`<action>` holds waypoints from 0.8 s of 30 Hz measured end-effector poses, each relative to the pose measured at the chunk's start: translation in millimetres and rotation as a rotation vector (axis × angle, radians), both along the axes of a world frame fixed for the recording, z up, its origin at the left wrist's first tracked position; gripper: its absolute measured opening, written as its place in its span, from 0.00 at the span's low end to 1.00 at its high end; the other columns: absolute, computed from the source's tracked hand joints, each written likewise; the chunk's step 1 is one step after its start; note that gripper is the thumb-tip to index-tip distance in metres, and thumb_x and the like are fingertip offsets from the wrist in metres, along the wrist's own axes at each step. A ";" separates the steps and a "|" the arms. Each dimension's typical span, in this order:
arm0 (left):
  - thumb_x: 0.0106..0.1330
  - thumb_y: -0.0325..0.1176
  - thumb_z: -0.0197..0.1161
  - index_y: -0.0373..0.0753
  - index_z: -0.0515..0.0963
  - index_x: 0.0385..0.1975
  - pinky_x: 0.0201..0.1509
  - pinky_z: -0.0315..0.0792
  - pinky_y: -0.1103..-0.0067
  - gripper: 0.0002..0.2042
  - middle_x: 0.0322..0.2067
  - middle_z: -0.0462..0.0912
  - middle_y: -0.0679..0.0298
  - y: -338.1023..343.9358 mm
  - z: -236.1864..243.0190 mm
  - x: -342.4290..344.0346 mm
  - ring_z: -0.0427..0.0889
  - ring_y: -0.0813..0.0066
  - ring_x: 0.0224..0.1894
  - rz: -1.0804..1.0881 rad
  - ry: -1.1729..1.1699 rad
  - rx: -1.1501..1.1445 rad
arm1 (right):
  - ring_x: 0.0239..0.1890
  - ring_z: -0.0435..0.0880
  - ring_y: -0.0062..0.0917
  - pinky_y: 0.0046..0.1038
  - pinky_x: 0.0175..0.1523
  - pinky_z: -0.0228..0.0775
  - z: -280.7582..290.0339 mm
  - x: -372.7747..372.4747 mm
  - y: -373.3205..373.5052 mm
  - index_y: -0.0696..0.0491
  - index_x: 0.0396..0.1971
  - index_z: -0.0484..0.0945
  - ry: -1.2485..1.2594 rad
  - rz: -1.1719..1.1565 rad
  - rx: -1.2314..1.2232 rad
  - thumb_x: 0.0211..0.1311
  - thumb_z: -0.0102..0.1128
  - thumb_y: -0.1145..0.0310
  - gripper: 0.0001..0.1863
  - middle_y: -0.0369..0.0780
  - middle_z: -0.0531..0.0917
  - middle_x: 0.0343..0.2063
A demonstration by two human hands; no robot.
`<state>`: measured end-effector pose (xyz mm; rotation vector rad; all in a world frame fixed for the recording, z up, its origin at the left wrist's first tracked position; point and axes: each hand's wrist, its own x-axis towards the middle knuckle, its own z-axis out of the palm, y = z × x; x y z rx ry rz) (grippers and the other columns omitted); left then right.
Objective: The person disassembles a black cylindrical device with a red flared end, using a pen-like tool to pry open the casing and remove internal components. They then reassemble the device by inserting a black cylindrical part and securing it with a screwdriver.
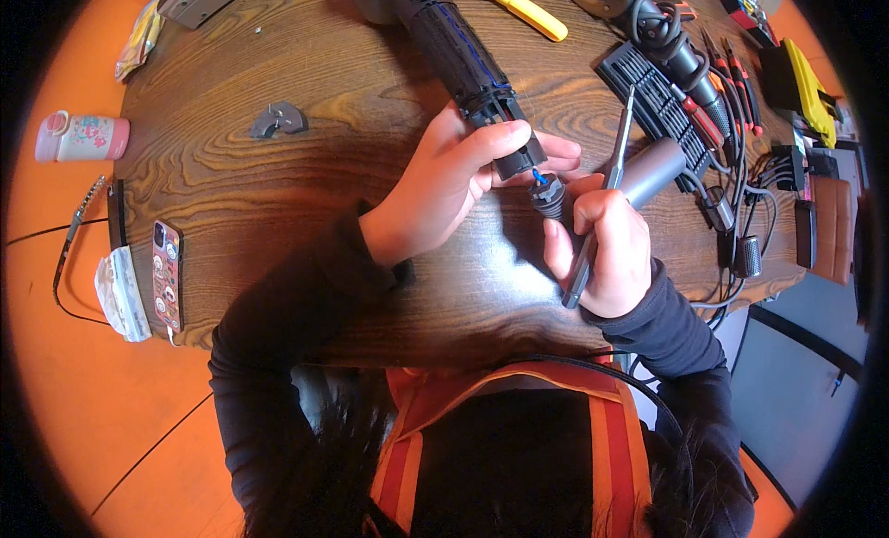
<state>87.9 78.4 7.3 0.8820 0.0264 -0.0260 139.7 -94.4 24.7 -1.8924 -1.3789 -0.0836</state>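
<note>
In the middle of the table my left hand (pixel 454 172) is closed round the lower end of a black handle core (pixel 458 52), a long tube with a blue wire along it. My right hand (pixel 607 246) is closed on a slim grey screwdriver (pixel 618 149), its tip pointing up and away. A black ribbed cable end piece (pixel 548 195) sits at my right fingertips, joined to the core by short blue wires (pixel 539 177). Whether those fingers grip this piece is partly hidden. Behind the right hand lies a smooth grey tube (pixel 653 170).
A yellow-handled tool (pixel 528 10) lies at the far edge. On the right are a black slotted bit tray (pixel 653 103), pliers (pixel 741 84) and tangled cables (pixel 741 195). A dark grey curved part (pixel 278 119), a phone (pixel 168 277) and a pink-and-white bottle (pixel 83 137) are on the left.
</note>
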 end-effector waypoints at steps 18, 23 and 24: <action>0.64 0.35 0.48 0.30 0.72 0.42 0.42 0.72 0.80 0.15 0.40 0.79 0.57 -1.6 -11.6 -0.2 0.78 0.73 0.42 -0.009 0.119 0.096 | 0.18 0.75 0.34 0.29 0.22 0.68 2.1 -0.9 2.7 0.55 0.31 0.67 0.122 -0.070 -0.187 0.48 0.62 0.70 0.13 0.40 0.73 0.19; 0.64 0.32 0.48 0.31 0.72 0.42 0.41 0.72 0.82 0.13 0.40 0.79 0.57 -4.5 -15.5 1.0 0.79 0.73 0.41 0.010 0.139 0.109 | 0.24 0.76 0.29 0.36 0.44 0.66 3.5 1.4 3.5 0.52 0.29 0.70 -0.089 -0.113 -0.237 0.46 0.63 0.67 0.12 0.35 0.74 0.17; 0.64 0.31 0.48 0.31 0.71 0.42 0.43 0.73 0.79 0.12 0.40 0.79 0.57 -4.7 -16.0 1.4 0.78 0.72 0.42 0.016 0.138 0.074 | 0.25 0.76 0.28 0.38 0.50 0.63 3.9 3.1 3.6 0.51 0.29 0.70 -0.188 -0.107 -0.225 0.45 0.63 0.67 0.12 0.34 0.74 0.17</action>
